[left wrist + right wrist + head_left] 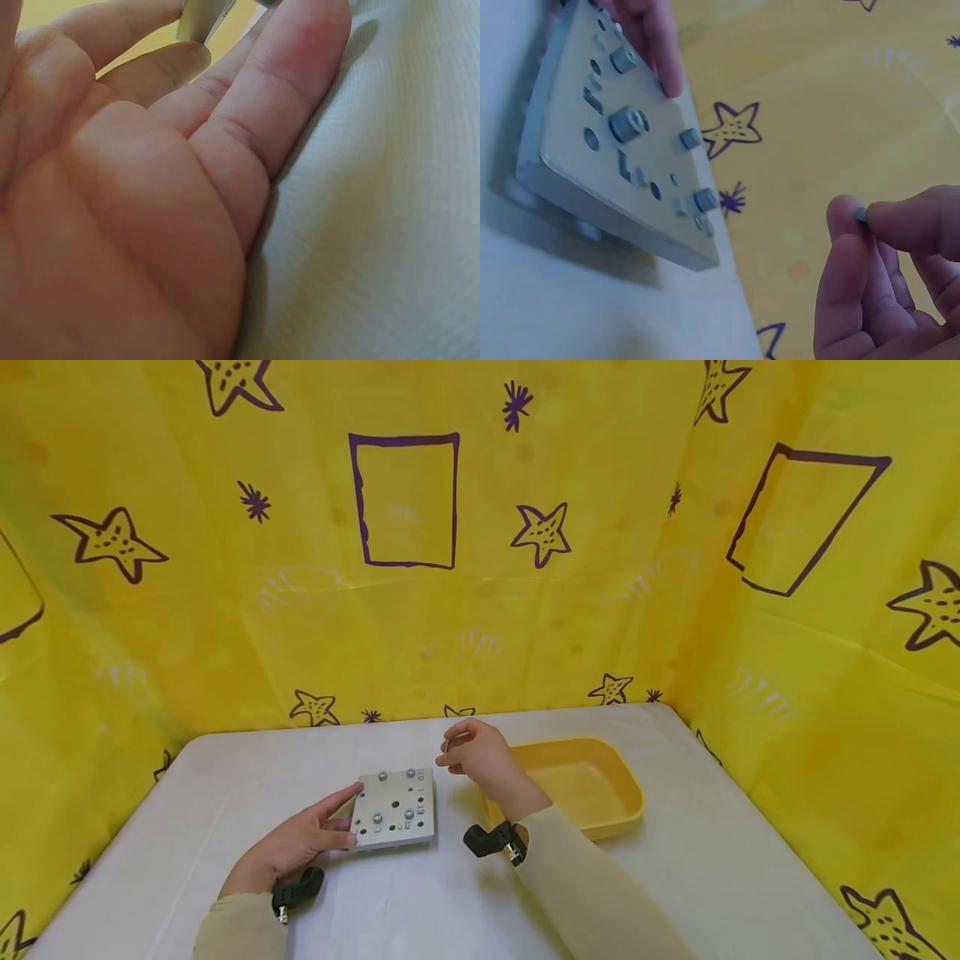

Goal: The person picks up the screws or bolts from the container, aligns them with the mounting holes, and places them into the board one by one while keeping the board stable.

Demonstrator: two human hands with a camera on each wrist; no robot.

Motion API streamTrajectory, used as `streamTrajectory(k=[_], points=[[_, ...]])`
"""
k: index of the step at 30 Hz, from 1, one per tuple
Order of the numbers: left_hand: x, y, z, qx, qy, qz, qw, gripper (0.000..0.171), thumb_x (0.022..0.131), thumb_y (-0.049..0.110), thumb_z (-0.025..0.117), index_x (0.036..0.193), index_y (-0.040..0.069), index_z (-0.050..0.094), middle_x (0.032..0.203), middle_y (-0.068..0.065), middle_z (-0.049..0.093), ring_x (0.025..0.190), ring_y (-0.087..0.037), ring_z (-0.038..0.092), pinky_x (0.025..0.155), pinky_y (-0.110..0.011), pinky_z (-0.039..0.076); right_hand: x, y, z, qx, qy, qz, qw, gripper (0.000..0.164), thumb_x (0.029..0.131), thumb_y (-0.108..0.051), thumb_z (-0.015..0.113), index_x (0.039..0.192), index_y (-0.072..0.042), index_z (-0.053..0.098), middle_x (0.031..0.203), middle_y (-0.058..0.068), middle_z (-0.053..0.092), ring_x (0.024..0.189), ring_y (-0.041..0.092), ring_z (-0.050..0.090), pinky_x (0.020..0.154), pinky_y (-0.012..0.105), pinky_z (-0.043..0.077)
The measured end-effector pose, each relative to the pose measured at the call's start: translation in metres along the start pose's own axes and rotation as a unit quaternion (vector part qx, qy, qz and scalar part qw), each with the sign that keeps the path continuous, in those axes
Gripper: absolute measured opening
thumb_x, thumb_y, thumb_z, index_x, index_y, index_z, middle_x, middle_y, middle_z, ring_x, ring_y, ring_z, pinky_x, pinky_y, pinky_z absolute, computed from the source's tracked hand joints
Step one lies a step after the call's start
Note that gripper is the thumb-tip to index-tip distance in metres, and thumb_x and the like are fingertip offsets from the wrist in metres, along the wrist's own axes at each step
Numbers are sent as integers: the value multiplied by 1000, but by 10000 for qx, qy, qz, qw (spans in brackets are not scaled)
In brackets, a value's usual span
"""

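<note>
A pale grey plate (378,793) with holes and several upright socket-head bolts (625,124) is tilted a little above the white table. My left hand (303,839) grips its left edge, thumb at the near corner and fingers along the side and underneath. Only a corner of the plate (201,21) shows in the left wrist view. Right of the plate and higher up, my right hand (480,756) pinches a small metal piece (861,214) between thumb and forefinger. The fingertips hide most of that piece, so its exact kind cannot be told.
A yellow plastic tray (636,793) stands on the white table (420,910) behind and right of my right forearm. Yellow cloth walls (600,635) with drawn starfish enclose the table at the back and sides.
</note>
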State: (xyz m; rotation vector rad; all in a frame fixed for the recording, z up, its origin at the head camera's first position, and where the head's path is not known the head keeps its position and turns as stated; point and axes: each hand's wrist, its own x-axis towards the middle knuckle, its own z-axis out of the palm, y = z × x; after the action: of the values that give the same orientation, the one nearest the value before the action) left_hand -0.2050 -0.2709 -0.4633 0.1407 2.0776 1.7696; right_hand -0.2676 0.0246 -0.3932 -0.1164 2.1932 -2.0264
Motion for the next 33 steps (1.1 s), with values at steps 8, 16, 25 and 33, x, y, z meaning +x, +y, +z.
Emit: streamTrajectory(k=[8, 16, 25, 33], points=[[2, 0, -1, -67, 13, -16, 10000, 96, 83, 9, 81, 160, 14, 23, 148, -31, 38, 118, -33, 59, 95, -39, 50, 6, 15, 29, 241, -103, 336, 9991, 12, 93, 0, 67, 103, -5, 64, 91, 13, 66, 79, 25, 71, 69, 29, 58], [1, 0, 1, 46, 130, -49, 9999, 96, 83, 10, 81, 160, 14, 25, 152, -32, 32, 119, -34, 59, 97, -41, 49, 8, 29, 50, -179, 413, 425, 9981, 12, 90, -2, 69, 101, -5, 66, 85, 8, 65, 68, 21, 67, 62, 28, 57], [3, 1, 2, 92, 152, -60, 9998, 96, 82, 10, 82, 160, 15, 25, 153, -32, 30, 119, -34, 58, 96, -42, 49, 7, 30, 56, -625, 612, 615, 9943, 9, 91, -3, 70, 100, -7, 69, 83, 5, 65, 66, 19, 62, 61, 28, 55], [2, 0, 1, 113, 198, -96, 9997, 96, 82, 9, 81, 160, 15, 25, 153, -31, 32, 119, -35, 59, 98, -43, 48, 7, 34, 59, -1069, 581, 666, 9903, 9, 90, -6, 72, 94, -14, 70, 87, 1, 62, 74, 20, 59, 64, 29, 53]])
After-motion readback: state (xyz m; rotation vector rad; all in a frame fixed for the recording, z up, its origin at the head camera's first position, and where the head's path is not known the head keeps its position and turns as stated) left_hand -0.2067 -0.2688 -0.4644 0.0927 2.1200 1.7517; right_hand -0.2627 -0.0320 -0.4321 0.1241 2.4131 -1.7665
